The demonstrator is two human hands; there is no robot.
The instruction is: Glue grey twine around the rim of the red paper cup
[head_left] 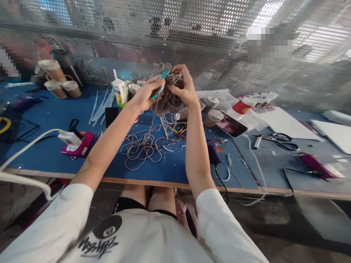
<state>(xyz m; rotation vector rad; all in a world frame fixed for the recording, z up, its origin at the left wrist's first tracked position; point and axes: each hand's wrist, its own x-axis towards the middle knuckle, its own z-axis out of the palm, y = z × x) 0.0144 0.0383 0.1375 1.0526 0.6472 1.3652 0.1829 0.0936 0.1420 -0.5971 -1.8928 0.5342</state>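
A tangled bundle of grey-brown cord (173, 95) is held up above the blue table, in front of the perforated metal screen. My left hand (151, 90), with long turquoise nails, pinches the bundle's left side. My right hand (185, 86) is curled round its upper right side, fingers on top and thumb in front. From the bundle a strand runs down to a loose pile of thin cord (145, 146) on the table. Part of the bundle is hidden behind my fingers.
A drink carton (120, 94), a black phone (112, 116) and a magenta power block (79, 144) lie left. To the right are paper cups, a lit phone (232, 126), a glue gun (214, 151), scissors (282, 140) and white boards. A perforated screen (123, 40) bounds the back.
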